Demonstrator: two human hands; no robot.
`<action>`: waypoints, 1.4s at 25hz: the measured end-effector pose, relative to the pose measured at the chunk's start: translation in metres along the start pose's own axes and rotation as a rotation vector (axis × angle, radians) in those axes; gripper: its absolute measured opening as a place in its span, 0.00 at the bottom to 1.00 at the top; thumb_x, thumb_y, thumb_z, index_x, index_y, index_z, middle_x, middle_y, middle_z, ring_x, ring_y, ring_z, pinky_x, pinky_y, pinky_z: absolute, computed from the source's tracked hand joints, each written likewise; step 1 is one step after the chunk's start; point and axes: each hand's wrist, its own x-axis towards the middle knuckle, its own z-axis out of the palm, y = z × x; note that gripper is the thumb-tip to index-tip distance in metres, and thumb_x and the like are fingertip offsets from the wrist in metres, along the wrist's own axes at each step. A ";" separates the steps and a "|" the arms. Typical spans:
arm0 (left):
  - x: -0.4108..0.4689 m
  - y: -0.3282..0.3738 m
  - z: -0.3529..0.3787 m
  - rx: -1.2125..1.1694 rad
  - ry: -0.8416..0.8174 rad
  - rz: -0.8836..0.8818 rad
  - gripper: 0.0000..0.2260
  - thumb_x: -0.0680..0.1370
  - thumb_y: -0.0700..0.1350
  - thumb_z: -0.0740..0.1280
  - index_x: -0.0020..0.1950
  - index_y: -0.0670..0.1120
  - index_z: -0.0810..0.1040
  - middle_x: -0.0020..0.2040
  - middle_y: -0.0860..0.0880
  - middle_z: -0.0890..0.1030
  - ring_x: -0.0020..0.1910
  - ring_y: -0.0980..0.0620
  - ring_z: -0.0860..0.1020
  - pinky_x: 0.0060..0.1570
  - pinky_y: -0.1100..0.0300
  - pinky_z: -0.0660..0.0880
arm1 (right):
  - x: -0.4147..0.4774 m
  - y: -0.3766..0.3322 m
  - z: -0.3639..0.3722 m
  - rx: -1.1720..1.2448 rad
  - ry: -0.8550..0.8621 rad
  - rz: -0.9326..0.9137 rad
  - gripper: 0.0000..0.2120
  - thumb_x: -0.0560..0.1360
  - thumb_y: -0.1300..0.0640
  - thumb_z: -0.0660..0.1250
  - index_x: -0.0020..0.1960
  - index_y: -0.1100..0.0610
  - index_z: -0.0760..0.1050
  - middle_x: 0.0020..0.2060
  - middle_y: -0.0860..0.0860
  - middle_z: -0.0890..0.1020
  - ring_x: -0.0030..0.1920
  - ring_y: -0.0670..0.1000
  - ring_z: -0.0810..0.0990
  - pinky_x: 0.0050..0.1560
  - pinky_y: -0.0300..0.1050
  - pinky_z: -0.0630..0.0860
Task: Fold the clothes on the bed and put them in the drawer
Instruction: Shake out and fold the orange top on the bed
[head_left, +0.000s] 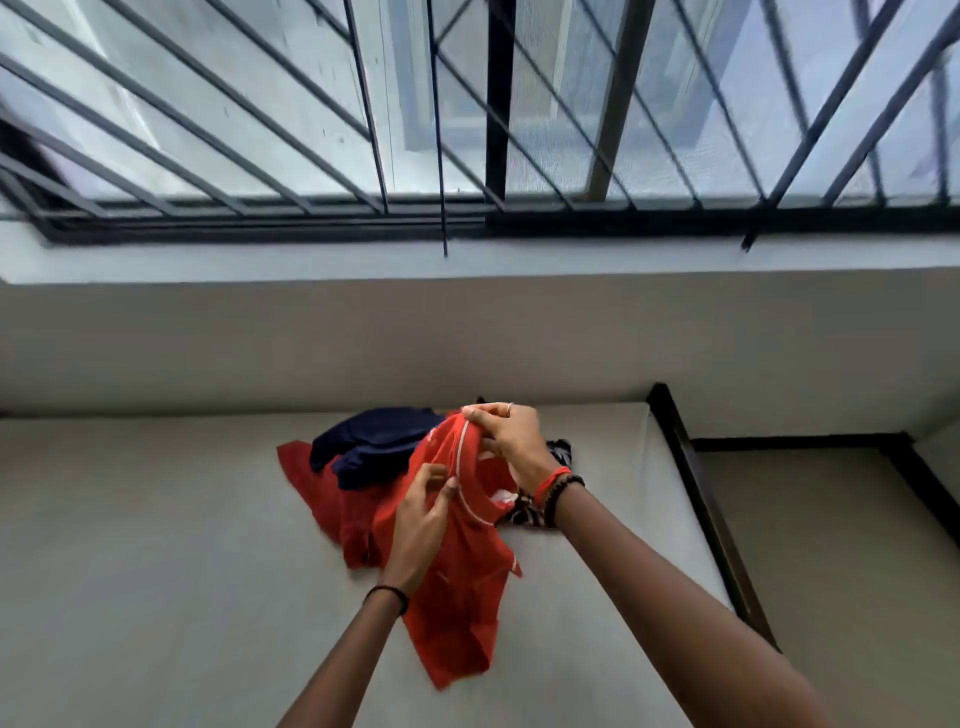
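My right hand (511, 441) pinches the white-trimmed collar of the red shirt (457, 597) and holds that end up off the bed (156, 545). My left hand (421, 519) curls its fingers into the fabric just below. A navy garment (374, 441) lies over the shirt's far part. A striped cloth (558, 449) sits behind my right wrist. A dark frame (696, 493) edges the bed's right side.

I see a crumpled red shirt (457, 597), its white-piped collar lifted, at the middle of the bed (156, 545). A bunched navy garment (374, 441) overlaps it on the bed's wall side. A black-and-white patterned piece (558, 449) lies toward the bed's right edge.
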 end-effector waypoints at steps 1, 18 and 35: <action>0.002 0.020 -0.007 -0.040 0.001 0.028 0.02 0.80 0.42 0.64 0.51 0.46 0.75 0.46 0.50 0.80 0.44 0.56 0.78 0.49 0.59 0.74 | -0.008 -0.023 0.001 -0.010 0.005 -0.023 0.07 0.73 0.62 0.71 0.37 0.58 0.79 0.30 0.52 0.79 0.25 0.45 0.75 0.25 0.38 0.74; 0.009 0.348 -0.069 -0.534 -0.200 0.215 0.07 0.78 0.36 0.62 0.41 0.44 0.74 0.34 0.49 0.75 0.29 0.55 0.74 0.30 0.64 0.70 | -0.146 -0.246 -0.062 -0.492 -0.093 -0.506 0.09 0.70 0.54 0.74 0.43 0.55 0.74 0.30 0.46 0.75 0.32 0.44 0.73 0.35 0.41 0.71; -0.005 0.406 -0.076 -0.408 -0.347 0.258 0.04 0.79 0.42 0.61 0.46 0.44 0.74 0.37 0.49 0.75 0.36 0.53 0.73 0.36 0.60 0.68 | -0.194 -0.234 -0.105 -0.613 -0.164 -0.836 0.06 0.74 0.65 0.62 0.47 0.59 0.76 0.33 0.50 0.73 0.32 0.42 0.70 0.34 0.37 0.66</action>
